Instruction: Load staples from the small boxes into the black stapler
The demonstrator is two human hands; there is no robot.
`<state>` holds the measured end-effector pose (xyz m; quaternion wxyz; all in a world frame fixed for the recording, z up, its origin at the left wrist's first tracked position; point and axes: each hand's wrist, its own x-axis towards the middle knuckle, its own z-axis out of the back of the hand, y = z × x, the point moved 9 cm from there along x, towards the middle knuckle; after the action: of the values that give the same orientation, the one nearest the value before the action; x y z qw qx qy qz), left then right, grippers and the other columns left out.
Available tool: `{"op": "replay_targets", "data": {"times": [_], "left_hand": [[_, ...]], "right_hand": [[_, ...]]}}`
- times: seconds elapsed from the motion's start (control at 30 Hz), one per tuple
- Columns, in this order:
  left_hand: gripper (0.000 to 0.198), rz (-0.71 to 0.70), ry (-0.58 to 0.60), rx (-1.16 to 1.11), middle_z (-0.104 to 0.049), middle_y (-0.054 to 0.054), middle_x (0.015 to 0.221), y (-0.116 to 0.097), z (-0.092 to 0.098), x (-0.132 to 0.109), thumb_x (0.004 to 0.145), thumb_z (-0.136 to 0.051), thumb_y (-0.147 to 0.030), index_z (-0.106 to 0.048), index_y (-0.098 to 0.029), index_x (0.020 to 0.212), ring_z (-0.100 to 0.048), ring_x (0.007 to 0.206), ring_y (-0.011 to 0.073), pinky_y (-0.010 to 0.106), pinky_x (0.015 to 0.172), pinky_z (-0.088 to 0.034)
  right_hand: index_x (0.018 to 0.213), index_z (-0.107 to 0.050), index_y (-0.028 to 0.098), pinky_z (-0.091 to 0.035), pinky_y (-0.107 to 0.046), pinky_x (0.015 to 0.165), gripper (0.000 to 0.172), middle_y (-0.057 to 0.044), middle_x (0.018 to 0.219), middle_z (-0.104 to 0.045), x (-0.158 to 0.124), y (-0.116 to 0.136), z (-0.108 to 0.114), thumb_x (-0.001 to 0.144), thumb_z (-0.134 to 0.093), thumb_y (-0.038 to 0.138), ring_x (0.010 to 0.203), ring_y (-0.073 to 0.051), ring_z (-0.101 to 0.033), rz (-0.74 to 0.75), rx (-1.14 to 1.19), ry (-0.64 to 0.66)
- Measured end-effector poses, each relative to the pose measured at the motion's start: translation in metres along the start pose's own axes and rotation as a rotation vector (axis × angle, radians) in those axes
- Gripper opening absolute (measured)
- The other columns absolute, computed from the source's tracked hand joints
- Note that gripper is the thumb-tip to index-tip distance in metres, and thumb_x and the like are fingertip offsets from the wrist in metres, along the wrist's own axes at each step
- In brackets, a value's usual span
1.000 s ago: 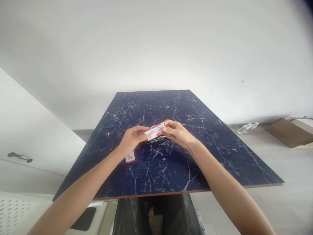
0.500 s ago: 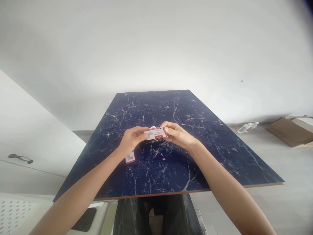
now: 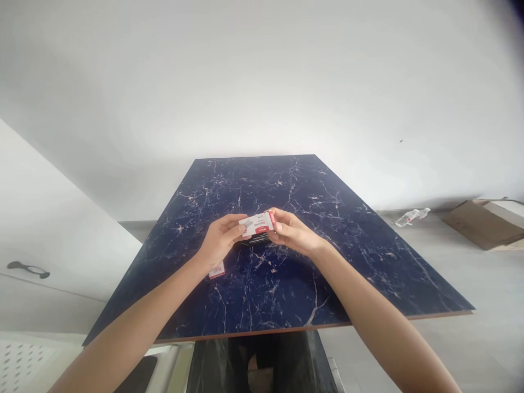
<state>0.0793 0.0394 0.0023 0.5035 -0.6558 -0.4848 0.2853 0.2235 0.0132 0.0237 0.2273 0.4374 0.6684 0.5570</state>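
Observation:
Between my two hands is a small white and red cardboard box (image 3: 257,224), held above the table. My left hand (image 3: 221,237) pinches its left end with thumb and fingers. At the right end, my right hand (image 3: 292,232) grips the box by its red edge, thumb on the near side. Below and behind the box a black object (image 3: 258,239) shows in part; its kind is hidden. Another white and red box (image 3: 217,270) lies on the table under my left wrist, partly covered.
The blue marble-patterned table (image 3: 262,295) stands against a white wall. On the floor to the right are a crumpled clear plastic piece (image 3: 411,216) and an opened brown cardboard box (image 3: 483,224). A white cabinet with a dark handle (image 3: 28,269) is at left.
The right end of the held box now looks flat and red, where a flap stood out before. Both hands stay on it. The camera view has shifted slightly.

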Motion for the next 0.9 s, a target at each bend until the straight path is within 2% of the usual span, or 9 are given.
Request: {"op": "replay_targets", "data": {"times": [0.23,0.4,0.6,0.77,0.9], "left_hand": [[0.03,-0.018,0.034,-0.017,-0.077,0.008,0.107,-0.007,-0.003,-0.001,0.078,-0.084,-0.029,-0.075,-0.019,0.105,-0.074,0.095,0.0216,0.033,0.083,-0.064],[0.035,-0.034,-0.016,0.003,-0.077,0.008,0.105,-0.011,0.001,0.0,0.074,-0.086,-0.031,-0.075,-0.019,0.104,-0.074,0.095,0.0228,0.032,0.08,-0.065],[0.031,0.038,-0.003,-0.078,-0.077,0.006,0.102,-0.001,-0.002,-0.002,0.076,-0.085,-0.028,-0.074,-0.019,0.105,-0.075,0.089,0.0178,0.028,0.08,-0.064],[0.035,0.017,-0.012,-0.013,-0.077,0.006,0.105,-0.005,-0.001,-0.003,0.077,-0.084,-0.031,-0.074,-0.02,0.108,-0.074,0.094,0.02,0.031,0.082,-0.064],[0.036,-0.024,-0.034,0.086,-0.077,0.007,0.105,-0.005,-0.001,-0.003,0.076,-0.084,-0.035,-0.073,-0.02,0.107,-0.074,0.095,0.0226,0.035,0.083,-0.063]], "right_hand": [[0.104,-0.059,0.02,-0.027,-0.023,0.051,0.039,0.004,0.075,-0.052,0.002,-0.007,-0.014,0.081,-0.079,0.044,0.055,-0.008,-0.037,-0.033,-0.031,0.095],[0.104,-0.058,0.02,-0.027,-0.023,0.051,0.038,0.003,0.078,-0.052,0.003,-0.007,-0.009,0.087,-0.072,0.05,0.057,-0.008,-0.039,0.014,0.007,0.036],[0.098,-0.058,0.02,-0.028,-0.022,0.048,0.035,0.006,0.066,-0.048,0.004,-0.008,-0.001,0.086,-0.074,0.048,0.052,-0.007,-0.038,0.066,-0.116,-0.004],[0.097,-0.061,0.02,-0.031,-0.023,0.047,0.038,0.004,0.067,-0.053,0.003,-0.003,0.0,0.082,-0.077,0.051,0.052,-0.008,-0.039,0.052,-0.212,-0.068],[0.1,-0.062,0.02,-0.029,-0.023,0.046,0.041,0.003,0.067,-0.052,0.003,-0.001,0.003,0.089,-0.064,0.059,0.052,-0.009,-0.04,0.044,-0.137,-0.137]]}}
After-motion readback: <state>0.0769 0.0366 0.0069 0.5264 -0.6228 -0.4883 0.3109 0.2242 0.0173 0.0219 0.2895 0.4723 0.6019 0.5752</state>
